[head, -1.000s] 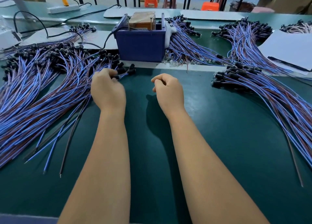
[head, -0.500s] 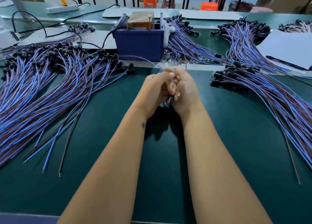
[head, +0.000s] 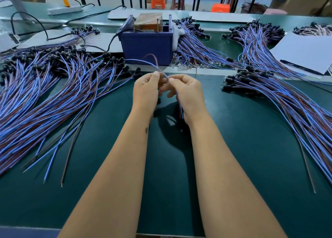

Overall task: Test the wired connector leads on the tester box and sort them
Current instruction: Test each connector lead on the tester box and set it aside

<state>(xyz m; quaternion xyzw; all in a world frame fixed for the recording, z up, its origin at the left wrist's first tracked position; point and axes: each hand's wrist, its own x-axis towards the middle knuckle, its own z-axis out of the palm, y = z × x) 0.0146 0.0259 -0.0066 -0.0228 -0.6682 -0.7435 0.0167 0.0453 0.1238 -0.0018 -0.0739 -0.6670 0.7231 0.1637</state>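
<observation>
My left hand (head: 145, 90) and my right hand (head: 188, 96) meet over the middle of the green mat, and both pinch one connector lead (head: 150, 61). Its blue and brown wires arch up from my fingertips toward the blue tester box (head: 146, 47) just behind. Another stretch of the lead runs down along my right palm. The lead's black connector is hidden by my hands. A large pile of leads (head: 45, 94) fans out on the left. A second pile (head: 269, 94) lies on the right.
More lead bundles (head: 194, 45) lie behind the box and at the back right (head: 255, 34). White paper with a pen (head: 305, 52) sits at the right. A black cable (head: 100, 48) runs to the box. A power strip (head: 64, 9) lies far back left.
My left hand took one lead from the left pile and brought it to the middle. Both hands then parted slightly, and the lead's wires now arch toward the box.
</observation>
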